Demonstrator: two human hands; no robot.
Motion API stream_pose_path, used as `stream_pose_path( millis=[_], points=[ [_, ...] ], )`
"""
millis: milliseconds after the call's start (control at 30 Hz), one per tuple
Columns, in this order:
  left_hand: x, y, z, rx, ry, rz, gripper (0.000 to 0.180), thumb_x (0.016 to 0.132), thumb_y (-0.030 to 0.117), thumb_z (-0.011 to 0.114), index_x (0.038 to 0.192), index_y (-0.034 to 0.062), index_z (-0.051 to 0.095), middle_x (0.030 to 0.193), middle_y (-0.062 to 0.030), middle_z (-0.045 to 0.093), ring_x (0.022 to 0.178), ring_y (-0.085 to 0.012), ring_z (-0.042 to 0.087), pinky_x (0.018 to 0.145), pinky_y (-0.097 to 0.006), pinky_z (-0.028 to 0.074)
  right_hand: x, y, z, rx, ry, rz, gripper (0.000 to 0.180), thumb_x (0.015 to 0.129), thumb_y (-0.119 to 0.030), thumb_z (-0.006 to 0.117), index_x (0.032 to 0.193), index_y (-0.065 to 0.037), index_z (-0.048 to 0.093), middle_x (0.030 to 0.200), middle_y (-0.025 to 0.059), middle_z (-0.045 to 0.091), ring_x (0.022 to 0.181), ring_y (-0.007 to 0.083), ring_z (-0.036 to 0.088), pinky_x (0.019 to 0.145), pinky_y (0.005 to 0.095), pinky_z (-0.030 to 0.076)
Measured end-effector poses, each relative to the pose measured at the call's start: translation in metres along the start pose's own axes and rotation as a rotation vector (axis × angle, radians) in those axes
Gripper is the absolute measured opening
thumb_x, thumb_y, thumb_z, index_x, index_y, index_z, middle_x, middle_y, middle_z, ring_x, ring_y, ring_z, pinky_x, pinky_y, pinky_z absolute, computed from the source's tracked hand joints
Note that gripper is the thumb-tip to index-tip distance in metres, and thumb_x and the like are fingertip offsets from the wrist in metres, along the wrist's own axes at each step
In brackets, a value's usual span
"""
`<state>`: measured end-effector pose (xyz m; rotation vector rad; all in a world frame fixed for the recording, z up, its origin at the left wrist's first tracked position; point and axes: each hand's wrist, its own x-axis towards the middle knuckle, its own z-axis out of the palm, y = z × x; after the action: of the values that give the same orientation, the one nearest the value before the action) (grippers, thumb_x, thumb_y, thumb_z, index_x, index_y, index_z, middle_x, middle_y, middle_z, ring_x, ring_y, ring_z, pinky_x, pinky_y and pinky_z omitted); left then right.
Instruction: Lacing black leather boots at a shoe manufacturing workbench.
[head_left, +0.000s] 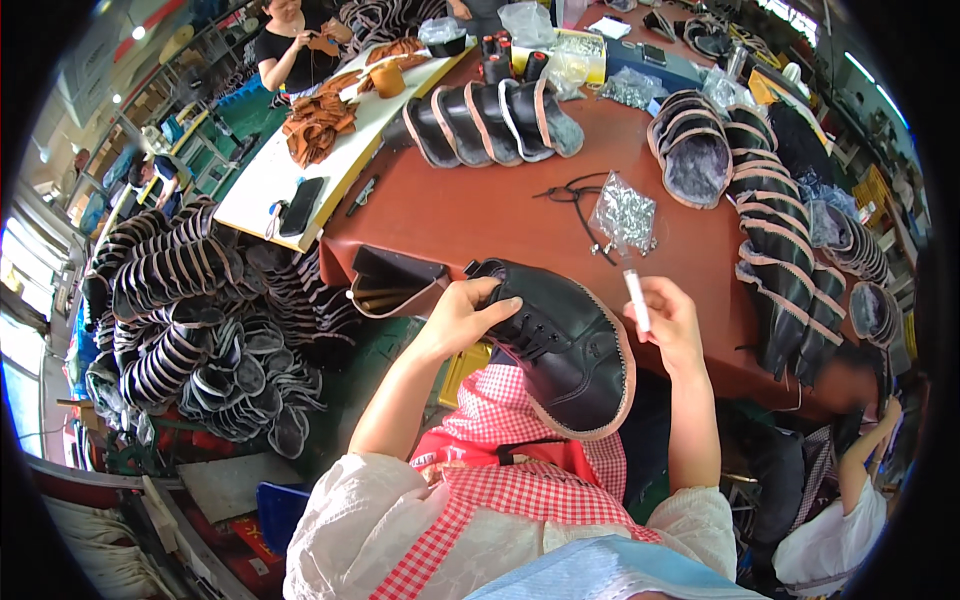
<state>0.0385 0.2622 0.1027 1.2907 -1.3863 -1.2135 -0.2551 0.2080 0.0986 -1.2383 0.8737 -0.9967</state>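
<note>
A black leather shoe upper point(572, 350) with dark laces and a pale, unfinished lower edge hangs over my lap. My left hand point(468, 315) grips it by the collar, thumb on the outside. Beside the upper, apart from it, my right hand point(668, 322) holds a slim white pen-like tool point(637, 302), its tip pointing away from me toward the table. Just beyond that tip, a clear plastic bag point(624, 213) of small shiny metal pieces lies on the red-brown tabletop point(470, 215). Dark cords point(577, 192) lie next to the bag.
Nested shoe uppers form rows at the back point(490, 122) and right point(775, 230). A large heap of uppers point(180, 290) is on my left. A phone point(301, 206) and brown leather pieces point(318, 127) rest on a white board. Co-workers are at far left and near right.
</note>
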Motion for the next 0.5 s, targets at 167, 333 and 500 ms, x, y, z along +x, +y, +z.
stream_pose_path(
  millis=[167,333,500],
  points=[
    [0.008,-0.018,0.0,-0.54,0.204,-0.012,0.019,0.093,0.017,0.06,0.101,-0.0004,0.064,0.088,-0.0015,0.067,0.078,-0.0072,0.062,0.072,-0.023,0.05,-0.007,0.048,-0.02,0.239,0.332,-0.069,0.029,0.09,-0.012,0.06,0.116,-0.002,0.056,0.087,0.0002,0.062,0.058,0.0032,0.05,0.047,0.0161,0.034],
    [0.021,-0.035,0.036,-1.05,0.28,-0.275,0.029,0.097,0.02,0.052,0.116,-0.0011,0.057,0.11,-0.0124,0.066,0.098,-0.0242,0.066,0.087,-0.037,0.053,-0.025,0.088,0.018,0.377,0.398,-0.155,0.029,0.092,-0.009,0.05,0.121,-0.005,0.051,0.09,0.0006,0.062,0.061,0.0054,0.054,0.052,0.0187,0.044],
    [0.019,-0.046,0.062,-1.114,0.196,-0.447,0.046,0.102,0.038,0.036,0.125,0.0022,0.053,0.122,-0.0127,0.062,0.11,-0.0223,0.061,0.099,-0.038,0.046,-0.028,0.079,0.052,0.517,0.51,-0.243,0.038,0.097,-0.029,0.053,0.128,-0.009,0.044,0.113,0.0011,0.058,0.089,0.0097,0.06,0.054,0.0218,0.049]
  ],
)
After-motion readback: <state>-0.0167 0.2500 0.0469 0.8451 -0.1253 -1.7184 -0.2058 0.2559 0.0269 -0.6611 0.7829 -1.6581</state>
